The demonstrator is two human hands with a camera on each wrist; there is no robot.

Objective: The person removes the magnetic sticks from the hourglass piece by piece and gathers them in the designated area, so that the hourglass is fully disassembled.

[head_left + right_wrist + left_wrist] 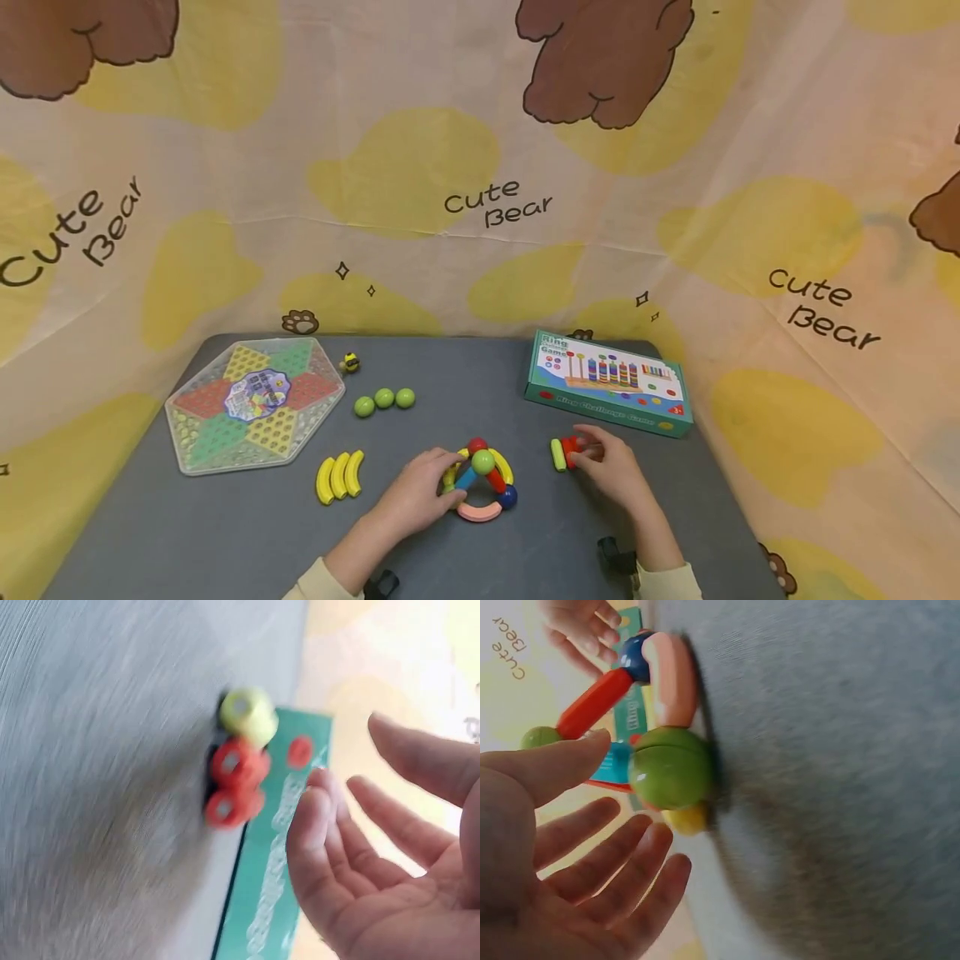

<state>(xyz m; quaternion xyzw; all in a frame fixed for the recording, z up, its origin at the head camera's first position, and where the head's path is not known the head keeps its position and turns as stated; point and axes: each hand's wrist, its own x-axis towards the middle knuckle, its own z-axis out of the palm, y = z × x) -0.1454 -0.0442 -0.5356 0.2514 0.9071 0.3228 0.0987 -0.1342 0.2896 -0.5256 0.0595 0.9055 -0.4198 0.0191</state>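
Note:
A built frame of balls and rods stands mid-table, with a light green ball (pixel 483 462) on top, a red rod (pixel 496 481), a blue rod (pixel 467 478), a dark blue ball (pixel 507 497) and a pink curved piece (pixel 478 512) at its base. My left hand (pixel 420 493) is at its left side, fingers spread and loosely bent near the green ball (pixel 671 769) at the base corner. To the right, my right hand (pixel 613 465) hovers over two red rods (pixel 238 784) beside a yellow-green rod (pixel 249 716). In the right wrist view its fingers hold nothing.
Three yellow curved pieces (pixel 340 477) lie left of my left hand, with three green balls (pixel 384 398) behind them. Farther back are a hexagonal board-game case (pixel 255 404), a small bee figure (pixel 350 362) and a green Ring Challenge Game box (pixel 609 383). A printed cloth (pixel 420 283) hangs behind the table.

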